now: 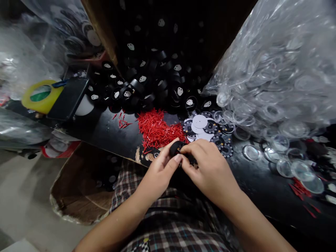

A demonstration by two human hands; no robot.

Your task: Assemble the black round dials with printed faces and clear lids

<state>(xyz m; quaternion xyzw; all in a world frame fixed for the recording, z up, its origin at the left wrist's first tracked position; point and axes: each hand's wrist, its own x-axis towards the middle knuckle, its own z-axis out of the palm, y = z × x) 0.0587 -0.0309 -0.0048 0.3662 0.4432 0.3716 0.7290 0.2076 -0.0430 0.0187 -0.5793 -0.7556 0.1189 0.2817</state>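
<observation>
Between the fingers and thumb of my left hand (pixel 160 167) is a small round black gauge case (pixel 174 148), held just over the table's front edge. My right hand (pixel 210 164) is closed, with thumb and forefinger pinched at the right side of the case. Whatever lies between those fingertips is hidden. Right behind my hands spreads a heap of red gauge pointers (pixel 154 127). Beside it lie printed black dial discs (pixel 210 127), some turned white side up (pixel 200 121).
A large box (pixel 102 31) of black gauge cases (pixel 141 85) stands behind. At right, a clear plastic bag (pixel 283 45) spills clear round lenses (pixel 282 142) onto the black table (pixel 246 182). Yellow tape roll (pixel 54 99) is at left; an open carton (pixel 76 199) sits below.
</observation>
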